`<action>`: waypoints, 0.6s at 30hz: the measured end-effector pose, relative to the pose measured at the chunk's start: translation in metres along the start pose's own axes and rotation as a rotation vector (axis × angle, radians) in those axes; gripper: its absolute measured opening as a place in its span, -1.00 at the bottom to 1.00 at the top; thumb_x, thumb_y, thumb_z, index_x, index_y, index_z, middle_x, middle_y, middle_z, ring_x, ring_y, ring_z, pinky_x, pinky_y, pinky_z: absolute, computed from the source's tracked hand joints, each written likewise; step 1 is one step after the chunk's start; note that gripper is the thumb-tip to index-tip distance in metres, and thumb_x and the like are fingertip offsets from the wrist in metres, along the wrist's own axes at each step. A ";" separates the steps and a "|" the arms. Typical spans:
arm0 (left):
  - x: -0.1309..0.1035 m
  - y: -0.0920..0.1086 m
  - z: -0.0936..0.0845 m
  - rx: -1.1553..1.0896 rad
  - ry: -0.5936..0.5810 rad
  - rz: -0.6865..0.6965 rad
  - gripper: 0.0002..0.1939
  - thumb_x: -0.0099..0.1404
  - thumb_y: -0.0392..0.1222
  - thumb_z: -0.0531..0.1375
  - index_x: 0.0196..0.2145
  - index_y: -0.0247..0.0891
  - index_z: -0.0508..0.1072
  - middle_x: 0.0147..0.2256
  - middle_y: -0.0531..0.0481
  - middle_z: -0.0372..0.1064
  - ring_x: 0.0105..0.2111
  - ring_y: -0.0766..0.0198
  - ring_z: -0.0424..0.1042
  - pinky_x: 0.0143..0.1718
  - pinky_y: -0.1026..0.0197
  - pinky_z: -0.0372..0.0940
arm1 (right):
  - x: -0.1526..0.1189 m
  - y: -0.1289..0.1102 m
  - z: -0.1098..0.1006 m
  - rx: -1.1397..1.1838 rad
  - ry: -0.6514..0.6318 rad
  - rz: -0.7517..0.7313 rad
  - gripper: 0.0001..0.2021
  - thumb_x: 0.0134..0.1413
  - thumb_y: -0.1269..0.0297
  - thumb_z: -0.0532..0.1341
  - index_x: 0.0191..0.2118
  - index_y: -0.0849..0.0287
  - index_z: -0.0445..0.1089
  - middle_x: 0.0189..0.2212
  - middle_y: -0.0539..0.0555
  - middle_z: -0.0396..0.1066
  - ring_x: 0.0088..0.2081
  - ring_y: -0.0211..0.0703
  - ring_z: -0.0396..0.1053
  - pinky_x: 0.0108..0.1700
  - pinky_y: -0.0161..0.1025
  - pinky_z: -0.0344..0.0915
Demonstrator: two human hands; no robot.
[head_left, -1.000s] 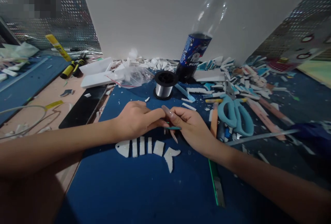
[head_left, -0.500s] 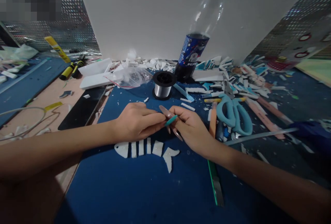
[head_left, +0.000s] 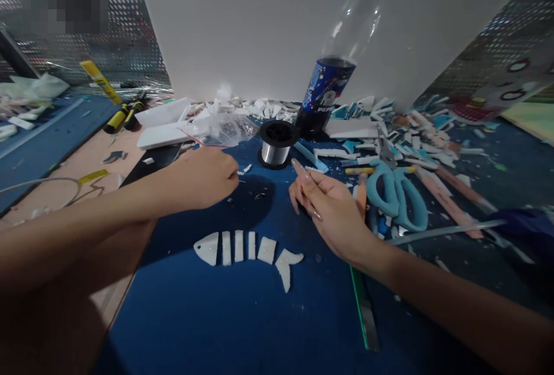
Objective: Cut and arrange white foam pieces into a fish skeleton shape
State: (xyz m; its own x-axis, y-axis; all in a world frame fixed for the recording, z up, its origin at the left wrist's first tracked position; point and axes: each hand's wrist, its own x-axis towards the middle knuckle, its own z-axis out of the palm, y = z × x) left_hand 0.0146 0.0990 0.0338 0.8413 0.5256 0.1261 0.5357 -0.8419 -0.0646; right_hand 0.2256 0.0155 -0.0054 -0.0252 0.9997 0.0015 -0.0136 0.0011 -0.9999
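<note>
My left hand (head_left: 203, 176) is closed in a fist above the blue mat (head_left: 203, 323), left of a black spool (head_left: 277, 147) wound with clear line. Whatever its fingers hold is hidden. To the right of the spool, my right hand (head_left: 326, 199) has its fingers curled and pressed together; I cannot make out anything in it. Below both hands, white foam pieces lie in a row shaped like a fish: a head piece (head_left: 208, 249) with a small hole, narrow strips (head_left: 239, 246), a wider block (head_left: 266, 250) and a forked tail (head_left: 285, 265).
Light-blue scissors (head_left: 396, 193) and a green-edged cutter (head_left: 364, 311) lie at the right. Behind stands a tilted Pepsi bottle (head_left: 328, 89) among foam scraps (head_left: 428, 127). A plastic bag (head_left: 220, 128), white foam blocks (head_left: 160, 134) and a glue stick (head_left: 100, 82) are at the left.
My hands were together above the fish row, with a thin turquoise piece between them. Now they are apart, the left further left and the right slightly right; the turquoise piece no longer shows.
</note>
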 end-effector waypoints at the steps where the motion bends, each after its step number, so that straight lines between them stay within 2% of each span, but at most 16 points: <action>1: 0.000 -0.002 0.003 -0.012 0.009 0.009 -0.71 0.18 -0.34 0.08 -0.68 -0.23 0.28 -0.69 0.01 0.29 -0.69 0.29 0.22 -0.65 0.25 -0.07 | 0.000 0.000 0.000 0.015 0.010 -0.001 -0.52 0.20 -0.05 0.13 -0.63 0.12 0.14 -0.71 -0.09 0.05 -0.60 -0.32 0.08 -0.51 -0.27 0.04; 5: 0.001 -0.014 0.010 -0.053 0.019 -0.012 -0.68 0.20 -0.31 0.07 -0.69 -0.22 0.28 -0.68 0.03 0.31 -0.70 0.30 0.24 -0.67 0.27 -0.03 | 0.000 -0.004 0.000 0.045 0.025 -0.003 -0.49 0.20 -0.09 0.10 -0.65 0.12 0.10 -0.70 -0.07 0.02 -0.60 -0.30 0.02 -0.51 -0.25 0.03; 9: 0.002 -0.023 0.005 0.032 0.038 -0.046 -0.72 0.18 -0.29 0.07 -0.67 -0.23 0.31 -0.67 0.00 0.30 -0.70 0.28 0.22 -0.67 0.25 -0.06 | 0.001 -0.006 0.001 0.122 0.091 -0.020 -0.46 0.16 -0.14 0.12 -0.68 0.11 0.07 -0.70 -0.07 -0.04 -0.60 -0.29 -0.04 -0.51 -0.24 0.05; 11: 0.003 -0.020 0.000 -0.002 0.009 -0.068 -0.71 0.19 -0.30 0.06 -0.67 -0.23 0.29 -0.68 0.02 0.27 -0.68 0.29 0.22 -0.65 0.26 -0.05 | 0.001 -0.005 0.001 0.116 0.075 -0.012 -0.47 0.16 -0.11 0.14 -0.68 0.11 0.08 -0.70 -0.07 -0.03 -0.59 -0.28 -0.01 -0.50 -0.24 0.06; 14: 0.007 -0.007 -0.004 -0.179 -0.099 -0.106 -0.66 0.23 -0.32 0.03 -0.69 -0.25 0.22 -0.69 0.07 0.24 -0.70 0.36 0.20 -0.65 0.29 -0.04 | 0.000 -0.003 0.000 0.080 0.035 0.000 -0.49 0.19 -0.03 0.15 -0.68 0.12 0.10 -0.70 -0.07 0.02 -0.58 -0.29 0.05 -0.48 -0.24 0.05; 18: 0.012 -0.001 -0.001 -0.240 -0.112 -0.055 -0.66 0.25 -0.36 0.03 -0.68 -0.26 0.19 -0.69 0.08 0.24 -0.69 0.37 0.20 -0.62 0.29 0.00 | 0.000 0.002 0.000 0.032 0.007 0.028 -0.52 0.19 -0.03 0.15 -0.65 0.13 0.16 -0.73 -0.07 0.04 -0.60 -0.30 0.07 -0.52 -0.25 0.01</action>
State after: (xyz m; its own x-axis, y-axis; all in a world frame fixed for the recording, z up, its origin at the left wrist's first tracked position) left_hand 0.0241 0.1060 0.0361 0.8211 0.5706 0.0119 0.5598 -0.8093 0.1777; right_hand 0.2261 0.0157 -0.0072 -0.0191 0.9995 -0.0269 -0.0446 -0.0277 -0.9986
